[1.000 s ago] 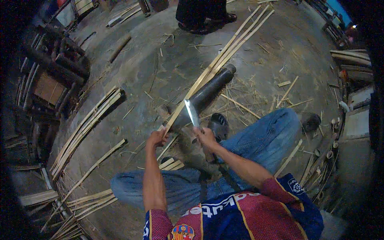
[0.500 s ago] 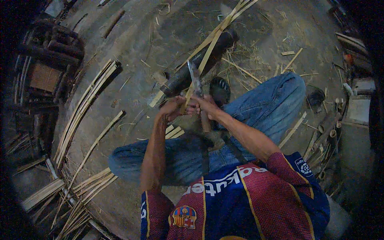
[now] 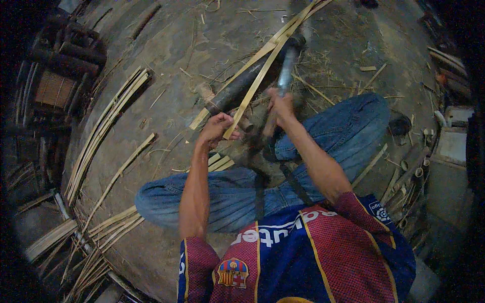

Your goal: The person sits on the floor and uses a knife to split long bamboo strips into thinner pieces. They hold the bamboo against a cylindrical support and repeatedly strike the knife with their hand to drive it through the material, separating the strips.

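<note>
The left hand point(image 3: 217, 130) is pinching a pale strip point(image 3: 261, 77) close to its lower end, thumb and fingers closed on the flat, ribbon-like piece. That strip is slanting up and away over a dark log point(image 3: 237, 94), a thick rounded cylinder with a dull sheen, and is crossing a second strip point(image 3: 263, 51) beyond the log's far end. The second strip is running along the log's left side, its blunt lower end showing past the near end.

The right hand point(image 3: 281, 106) is gripping a knife point(image 3: 286, 76), fingers wrapped fully around it; the greyish blade is pointing away, and it is too blurred to tell whether it is touching the log. A short wooden stub point(image 3: 205, 92) is jutting out on the log's left.

Further left, a bundle of slim, straight-edged strips point(image 3: 106, 126) is lying on the rough, debris-littered floor point(image 3: 169, 96). Creased denim jeans point(image 3: 338, 129) are covering the folded legs.
</note>
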Motion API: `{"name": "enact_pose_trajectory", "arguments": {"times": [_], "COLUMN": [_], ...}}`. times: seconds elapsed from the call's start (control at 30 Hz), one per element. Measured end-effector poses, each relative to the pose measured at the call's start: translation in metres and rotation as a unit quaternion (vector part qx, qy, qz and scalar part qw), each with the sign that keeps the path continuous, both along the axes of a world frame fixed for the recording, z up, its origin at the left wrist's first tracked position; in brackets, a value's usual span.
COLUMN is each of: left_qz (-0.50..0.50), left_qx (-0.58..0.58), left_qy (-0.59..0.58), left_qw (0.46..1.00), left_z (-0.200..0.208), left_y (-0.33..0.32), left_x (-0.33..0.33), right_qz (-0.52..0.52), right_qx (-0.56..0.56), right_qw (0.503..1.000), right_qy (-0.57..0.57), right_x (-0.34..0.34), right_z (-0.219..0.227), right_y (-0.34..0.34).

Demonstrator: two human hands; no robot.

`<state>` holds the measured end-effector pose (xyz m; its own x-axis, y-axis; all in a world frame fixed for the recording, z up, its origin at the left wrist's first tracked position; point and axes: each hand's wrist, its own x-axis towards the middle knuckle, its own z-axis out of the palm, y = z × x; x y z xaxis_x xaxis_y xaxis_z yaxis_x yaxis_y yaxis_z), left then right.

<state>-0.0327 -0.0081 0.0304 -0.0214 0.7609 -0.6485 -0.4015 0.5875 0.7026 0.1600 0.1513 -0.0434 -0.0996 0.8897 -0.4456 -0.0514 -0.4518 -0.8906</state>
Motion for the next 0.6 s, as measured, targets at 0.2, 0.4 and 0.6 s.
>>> {"name": "enact_pose_trajectory", "arguments": {"times": [0.2, 0.4, 0.6], "left_qz": [0.02, 0.05, 0.163], "left_qx": [0.057, 0.069, 0.127], "left_qy": [0.136, 0.141, 0.365], "left_qw": [0.989, 0.986, 0.908], "left_z": [-0.02, -0.009, -0.024], "left_y": [-0.006, 0.009, -0.001], "left_x": [-0.004, 0.018, 0.018], "right_qz": [0.119, 0.209, 0.191], "right_qx": [-0.015, -0.033, -0.049], "right_qw": [0.989, 0.974, 0.98], "right_qy": [-0.085, -0.075, -0.026], "right_x": [-0.004, -0.029, -0.033], "right_z": [0.042, 0.017, 0.029], "right_y": [-0.003, -0.018, -0.026]}}
